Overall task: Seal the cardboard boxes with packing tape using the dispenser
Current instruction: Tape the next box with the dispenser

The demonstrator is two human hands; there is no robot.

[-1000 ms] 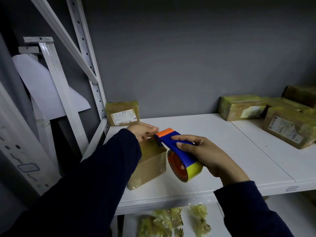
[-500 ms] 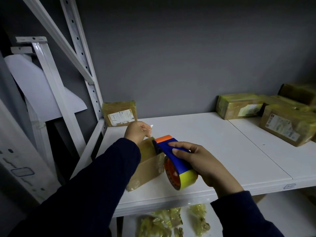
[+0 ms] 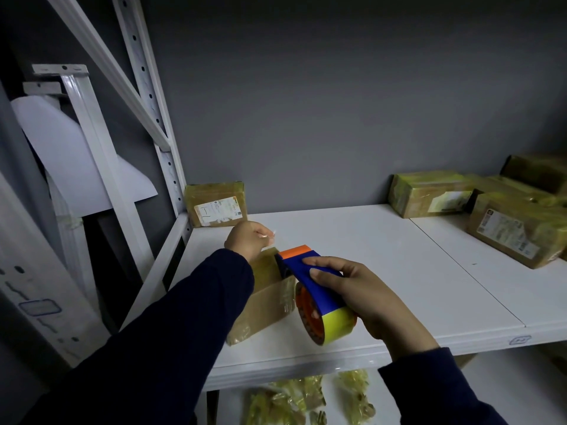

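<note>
Head view: the right hand (image 3: 365,291) is gripping the dispenser (image 3: 310,279) at the box (image 3: 265,302) top; the left hand (image 3: 249,239) is pinching the tape end (image 3: 271,235), probably to pull it taut.

No text can be read. Printed shipping labels (image 3: 218,210) are seen on three taped cardboard boxes (image 3: 429,191) on the shelf (image 3: 368,240), their print too small.

The left arm stretches forward near the shelf's (image 3: 383,240) left edge, the left hand (image 3: 249,239) curled, pinching a tape end (image 3: 271,235). The right hand (image 3: 365,297), nearer the front edge, grips the dispenser (image 3: 310,273), fingers wrapped over it.
</note>
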